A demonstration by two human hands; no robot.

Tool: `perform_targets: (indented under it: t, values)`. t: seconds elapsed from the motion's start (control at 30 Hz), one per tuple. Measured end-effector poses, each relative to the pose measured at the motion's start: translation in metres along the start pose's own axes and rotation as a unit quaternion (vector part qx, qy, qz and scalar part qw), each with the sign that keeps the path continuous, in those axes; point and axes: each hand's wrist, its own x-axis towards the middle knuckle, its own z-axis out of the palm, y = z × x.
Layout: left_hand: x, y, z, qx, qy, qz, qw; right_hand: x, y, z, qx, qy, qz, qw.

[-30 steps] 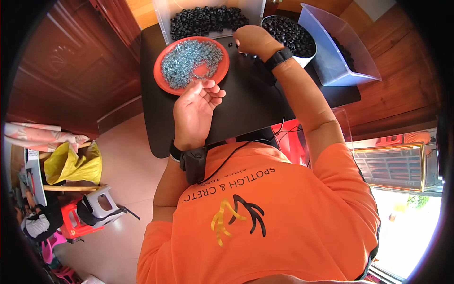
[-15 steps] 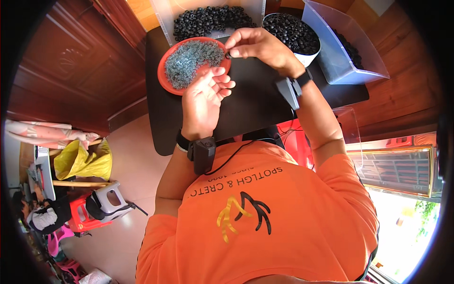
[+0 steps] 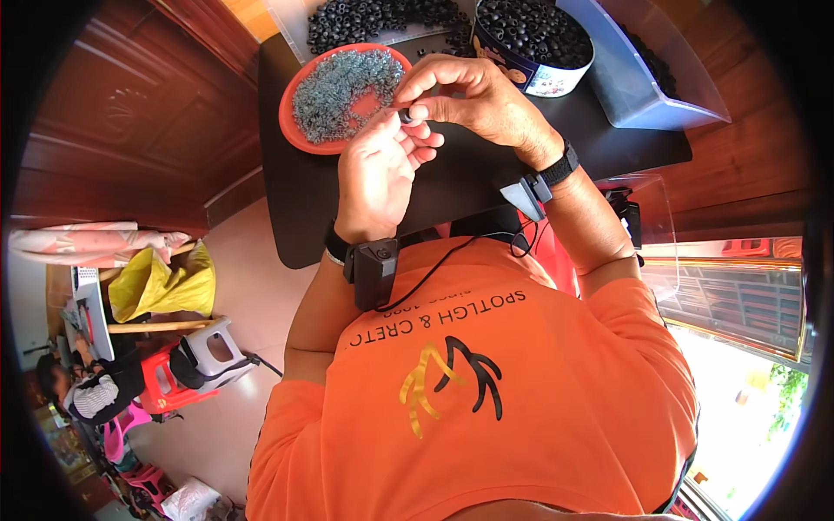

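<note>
A small black ring-like piece [image 3: 406,115] is pinched between the thumb and forefinger of my right hand [image 3: 478,100]. My left hand [image 3: 378,178] is palm up with its fingers curled, its fingertips meeting the piece from below. Whatever small thing the left fingertips grip is too small to make out. Just behind the hands is a red round plate [image 3: 287,108], spread with many tiny shiny grey-blue pieces [image 3: 334,91]. Similar black pieces [image 3: 539,35] fill a round tub [image 3: 556,81] beyond my right hand.
More black pieces [image 3: 373,24] lie in a clear plastic bin [image 3: 291,26] at the back. A translucent bluish bin [image 3: 643,113] rests on its side at the right of the black table [image 3: 452,191]. Stools [image 3: 213,356] and a person [image 3: 87,391] are at far left.
My right hand has come down and left with the black piece, from the plate's right edge to my left fingertips. The view has shifted, so the table sits higher.
</note>
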Motion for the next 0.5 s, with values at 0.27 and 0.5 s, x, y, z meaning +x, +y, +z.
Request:
perform_targets:
  t: [0.27, 0.5]
  values:
    - [-0.002, 0.001, 0.004, -0.012, 0.036, -0.013, 0.999, -0.009, 0.003, 0.009, -0.113, 0.027, -0.004, 0.993]
    - [0.0, 0.0, -0.001, -0.033, 0.015, -0.008, 0.999, -0.01, 0.011, 0.012, -0.028, 0.037, 0.003, 0.999]
